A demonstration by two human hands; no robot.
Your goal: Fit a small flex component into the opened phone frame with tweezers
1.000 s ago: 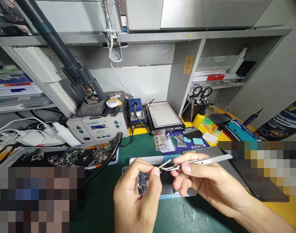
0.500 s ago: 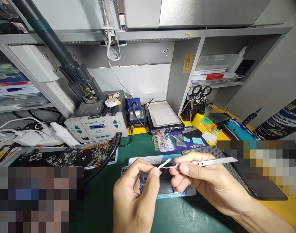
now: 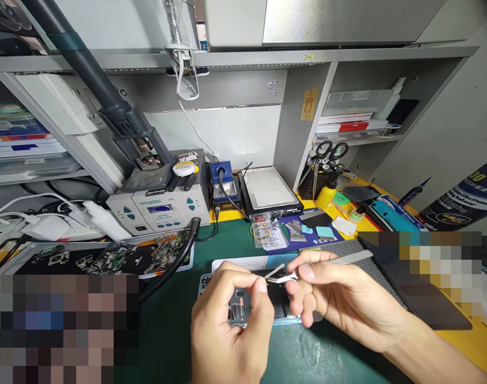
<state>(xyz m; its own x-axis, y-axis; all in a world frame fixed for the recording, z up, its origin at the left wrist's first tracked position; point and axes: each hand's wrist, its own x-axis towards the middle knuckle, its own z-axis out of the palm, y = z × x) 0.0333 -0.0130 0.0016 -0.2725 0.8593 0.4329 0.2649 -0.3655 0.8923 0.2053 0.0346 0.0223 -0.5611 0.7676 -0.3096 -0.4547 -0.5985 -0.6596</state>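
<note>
Between the thumb and index finger of my left hand [image 3: 231, 325] is pinched a small, thin pale strip [image 3: 276, 270], its free end pointing up and right. My right hand [image 3: 339, 293] grips metal tweezers [image 3: 351, 258], with their bent tips close to the strip beside my left fingertips. Whether the tips touch the strip, I cannot tell. Below both hands lies an opened phone [image 3: 281, 304] with its dark insides facing up. My left hand covers part of it.
The phone lies on a green mat [image 3: 299, 352]. Farther back stand a hot air station [image 3: 159, 205], a soldering iron stand [image 3: 223, 186] and a flat heating plate [image 3: 271, 189]. A tray of circuit boards [image 3: 147, 256] is at left, a dark flat panel [image 3: 419, 298] at right.
The strip has turned and now looks thinner. The tweezers have tilted, showing their bent tips more plainly, and my left hand has shifted slightly right.
</note>
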